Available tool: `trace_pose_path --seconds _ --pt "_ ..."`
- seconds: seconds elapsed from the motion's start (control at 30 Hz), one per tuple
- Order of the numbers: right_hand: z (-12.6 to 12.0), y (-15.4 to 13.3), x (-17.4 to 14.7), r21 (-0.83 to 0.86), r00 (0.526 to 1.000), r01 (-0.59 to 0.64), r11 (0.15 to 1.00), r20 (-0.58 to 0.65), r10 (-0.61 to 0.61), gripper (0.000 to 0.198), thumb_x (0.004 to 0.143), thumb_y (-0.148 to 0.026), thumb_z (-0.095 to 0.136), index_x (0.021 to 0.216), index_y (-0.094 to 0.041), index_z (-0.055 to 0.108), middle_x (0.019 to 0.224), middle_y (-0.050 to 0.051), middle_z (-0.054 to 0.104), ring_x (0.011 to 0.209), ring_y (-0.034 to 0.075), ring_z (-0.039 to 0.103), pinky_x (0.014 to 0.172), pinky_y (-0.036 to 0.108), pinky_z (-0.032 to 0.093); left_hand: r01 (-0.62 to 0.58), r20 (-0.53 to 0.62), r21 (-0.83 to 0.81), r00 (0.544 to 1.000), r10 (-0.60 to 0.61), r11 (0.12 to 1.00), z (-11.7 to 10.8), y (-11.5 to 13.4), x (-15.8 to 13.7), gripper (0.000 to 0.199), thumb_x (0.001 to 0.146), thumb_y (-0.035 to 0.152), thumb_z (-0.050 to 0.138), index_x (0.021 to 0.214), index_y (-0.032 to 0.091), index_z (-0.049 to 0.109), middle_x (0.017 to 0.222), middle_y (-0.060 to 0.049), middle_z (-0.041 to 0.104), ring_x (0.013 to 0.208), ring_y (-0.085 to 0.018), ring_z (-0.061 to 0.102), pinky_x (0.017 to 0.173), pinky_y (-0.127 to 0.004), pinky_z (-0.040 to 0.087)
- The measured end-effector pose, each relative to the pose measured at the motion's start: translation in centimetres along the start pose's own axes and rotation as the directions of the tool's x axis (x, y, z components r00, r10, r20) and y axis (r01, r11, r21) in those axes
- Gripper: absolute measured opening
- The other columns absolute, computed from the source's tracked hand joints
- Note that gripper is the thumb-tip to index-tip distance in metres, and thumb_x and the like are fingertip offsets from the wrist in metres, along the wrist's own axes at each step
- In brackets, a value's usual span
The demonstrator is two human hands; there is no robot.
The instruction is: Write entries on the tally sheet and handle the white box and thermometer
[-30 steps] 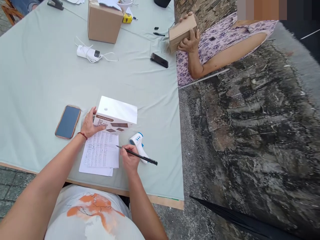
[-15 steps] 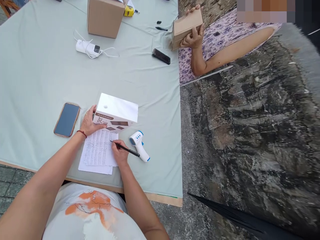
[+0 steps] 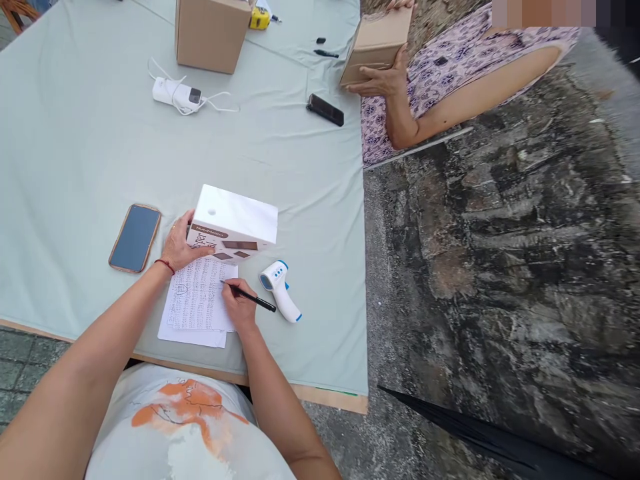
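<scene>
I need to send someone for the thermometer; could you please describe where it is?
On the pale green tablecloth, look just right of the right hand writing on the paper sheet. The thermometer lies there: white, gun-shaped, blue-trimmed.

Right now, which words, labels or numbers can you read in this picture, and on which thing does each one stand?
"NutriMotion", roughly, on the brown band of the white box that the left hand steadies; the letters are small, so this is uncertain.
Larger dark letters below that band: partly hidden, not readable.
Handwritten rows on the paper under the pen in the right hand: too small to read.
Thermometer, cardboard boxes, phones: no readable text.
</scene>
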State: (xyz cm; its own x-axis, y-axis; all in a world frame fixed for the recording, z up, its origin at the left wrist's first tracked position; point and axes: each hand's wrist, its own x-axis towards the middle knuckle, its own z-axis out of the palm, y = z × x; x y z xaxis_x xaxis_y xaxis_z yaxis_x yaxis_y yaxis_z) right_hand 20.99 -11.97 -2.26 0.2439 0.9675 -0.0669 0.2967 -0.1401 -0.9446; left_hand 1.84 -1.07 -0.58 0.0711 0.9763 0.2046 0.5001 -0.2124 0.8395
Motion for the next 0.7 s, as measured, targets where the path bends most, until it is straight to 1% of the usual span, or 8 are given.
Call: trace_pose_path --seconds 0.23,0.4,0.57,0.7 --pt "0.02 0.20 -0.03 -0.003 1.000 -0.008 1.000 0.005 0.008 0.018 0.072 -0.040 0.057 0.073 -0.023 0.063 0.061 -0.003 0.061 0.056 0.015 0.051 0.063 0.031 0.046 -0.014 -0.010 0.012 1.000 0.014 1.000 -0.05 -0.11 0.07 0.100 0.063 0.062 0.087 0.145 0.020 0.046 0.129 -0.012 0.063 0.122 -0.037 0.060 0.102 -0.052 0.051" --pt "0.11 0.38 -0.01 0.008 0.999 -0.018 1.000 -0.031 0.018 0.020 0.073 -0.041 0.057 0.074 -0.022 0.064 0.063 -0.002 0.062 0.058 0.015 0.053 0.063 0.032 0.045 -0.015 -0.010 0.009 1.000 0.015 1.000 -0.07 -0.02 0.10 0.098 0.063 0.061 0.087 0.143 0.022 0.047 0.130 -0.011 0.063 0.122 -0.036 0.061 0.103 -0.051 0.051" --pt "0.08 0.22 0.06 -0.014 1.000 0.001 1.000 -0.022 -0.001 0.018 0.073 -0.039 0.056 0.075 -0.023 0.064 0.061 -0.003 0.060 0.057 0.015 0.050 0.063 0.031 0.045 -0.008 -0.004 0.009 1.000 0.008 1.000 -0.04 -0.02 0.11 0.098 0.063 0.060 0.088 0.143 0.022 0.047 0.130 -0.011 0.063 0.122 -0.036 0.060 0.103 -0.051 0.050" --pt "0.04 0.27 0.06 -0.013 0.999 0.015 1.000 -0.030 -0.015 0.017 0.072 -0.038 0.056 0.073 -0.022 0.063 0.060 -0.003 0.059 0.056 0.014 0.050 0.062 0.031 0.045 -0.014 -0.014 -0.003 1.000 0.014 1.000 -0.03 0.03 0.13 0.096 0.063 0.062 0.087 0.141 0.021 0.048 0.129 -0.012 0.063 0.120 -0.035 0.061 0.102 -0.051 0.050"
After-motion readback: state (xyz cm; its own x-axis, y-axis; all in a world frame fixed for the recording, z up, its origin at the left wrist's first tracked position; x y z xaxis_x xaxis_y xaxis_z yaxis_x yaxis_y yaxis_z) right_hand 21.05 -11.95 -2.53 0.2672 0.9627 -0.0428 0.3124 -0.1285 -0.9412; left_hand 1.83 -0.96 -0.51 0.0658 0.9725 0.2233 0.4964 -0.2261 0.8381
